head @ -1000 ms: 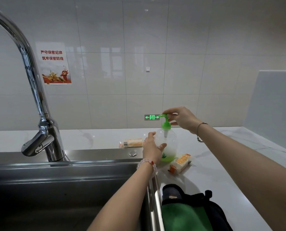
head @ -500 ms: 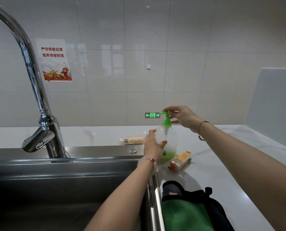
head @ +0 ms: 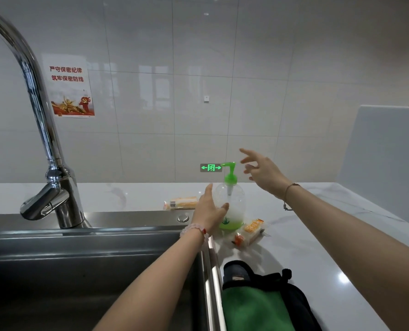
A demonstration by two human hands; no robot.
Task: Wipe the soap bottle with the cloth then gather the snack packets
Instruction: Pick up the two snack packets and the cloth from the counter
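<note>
Released from the pump, right hand (head: 265,174) hovers spread (fingers apart); left hand (head: 209,211) grips soap bottle (head: 232,201).

left hand (head: 209,212) covers the soap bottle (head: 233,204) lower left side. cloth (head: 258,309) cut off by bottom edge. faucet (head: 43,130) spout leaves frame top left. sink (head: 79,271) basin cut off left and bottom. near snack packet (head: 251,231) print too blurred to read.
</note>
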